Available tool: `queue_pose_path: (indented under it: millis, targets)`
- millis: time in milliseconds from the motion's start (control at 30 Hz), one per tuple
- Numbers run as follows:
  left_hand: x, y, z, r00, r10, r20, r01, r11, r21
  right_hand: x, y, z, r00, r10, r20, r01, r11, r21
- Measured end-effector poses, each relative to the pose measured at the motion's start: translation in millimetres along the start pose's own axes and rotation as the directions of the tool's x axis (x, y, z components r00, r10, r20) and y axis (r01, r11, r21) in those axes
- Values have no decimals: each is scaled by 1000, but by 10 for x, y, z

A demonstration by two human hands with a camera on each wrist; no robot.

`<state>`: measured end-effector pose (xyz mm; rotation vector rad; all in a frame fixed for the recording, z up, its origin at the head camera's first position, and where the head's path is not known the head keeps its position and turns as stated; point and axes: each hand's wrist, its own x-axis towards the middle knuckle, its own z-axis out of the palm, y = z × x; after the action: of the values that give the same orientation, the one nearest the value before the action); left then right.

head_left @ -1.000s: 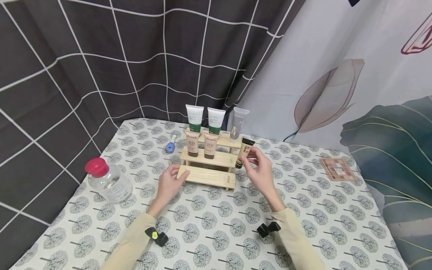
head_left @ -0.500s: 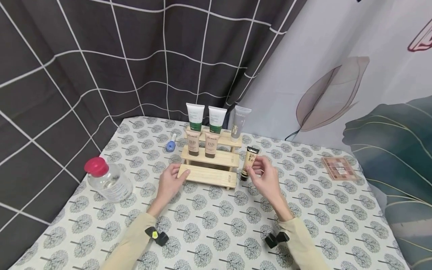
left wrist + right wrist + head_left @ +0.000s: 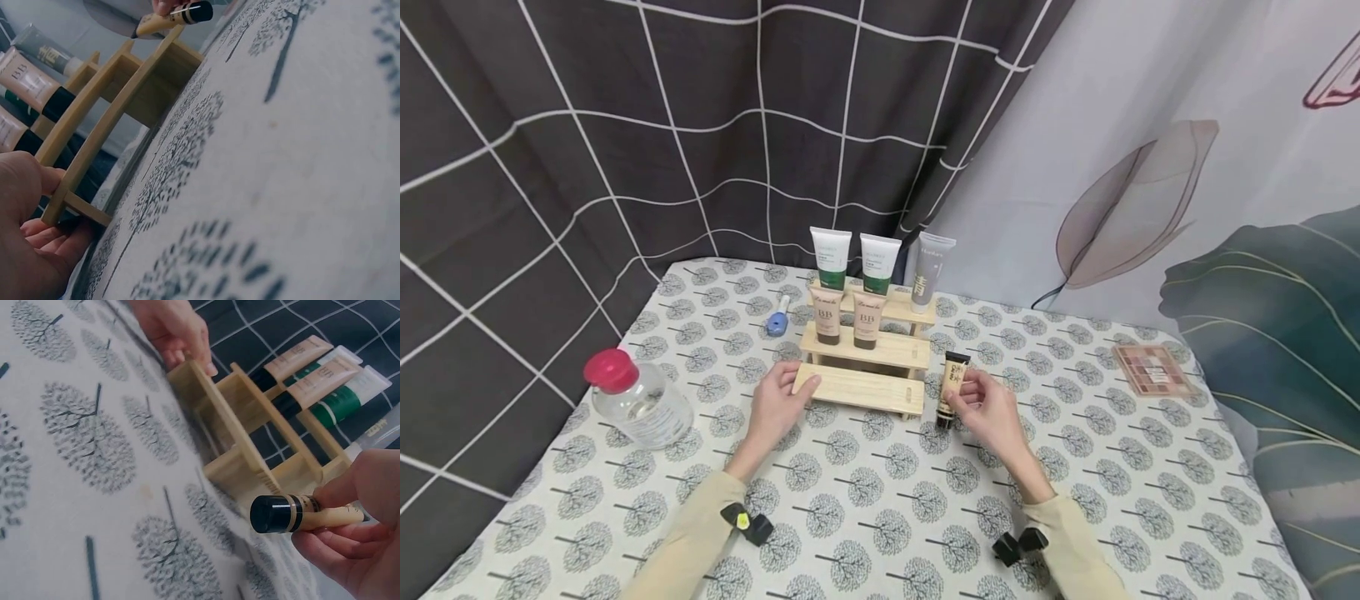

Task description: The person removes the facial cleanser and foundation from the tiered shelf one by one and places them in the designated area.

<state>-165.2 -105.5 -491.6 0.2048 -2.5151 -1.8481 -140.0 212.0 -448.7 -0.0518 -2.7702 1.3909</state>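
Note:
A three-tier wooden display stand (image 3: 859, 389) is on the table, and my left hand (image 3: 777, 403) grips the left end of its lowest step. Thumb on top, fingers below, as the left wrist view shows. To the right of the stand, my right hand (image 3: 992, 410) pinches a small gold tube (image 3: 952, 385) with black ends, held nearly upright. In the right wrist view the tube's black cap (image 3: 272, 514) points toward the camera. On the middle step stand two pink BB cream tubes (image 3: 867, 320). The top step bears two white-and-green tubes (image 3: 878, 260) and one grey tube (image 3: 929, 271).
A clear bottle with a red cap (image 3: 612, 371) stands at the left. Behind the stand's left side lies a small blue-and-white object (image 3: 778, 320). A makeup palette (image 3: 1152, 371) lies at the right. Dark grid-patterned curtain (image 3: 700, 150) hangs behind the table.
My right hand has lowered the gold tube from beside the middle step to beside the lowest step, slightly rightward and nearer me. The left hand keeps its grip on the stand.

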Motion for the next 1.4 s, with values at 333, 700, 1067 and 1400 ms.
queue_pose_path:
  millis: [333, 700, 1067, 1400]
  targets:
    - [24, -24, -4, 1000, 11, -5, -12, 1000, -24, -25, 109, 48, 993, 60, 102, -55, 998, -42]
    - [33, -2, -21, 1000, 5, 13, -5, 1000, -14, -24, 163, 64, 985, 105, 136, -91, 990, -104]
    - [45, -27, -25, 1000, -4, 15, 5, 999, -39, -39, 164, 60, 988, 97, 122, -77, 984, -159]
    - [47, -7, -32, 999, -27, 25, 29, 998, -56, -120, 159, 42, 992, 82, 99, -66, 986, -151]
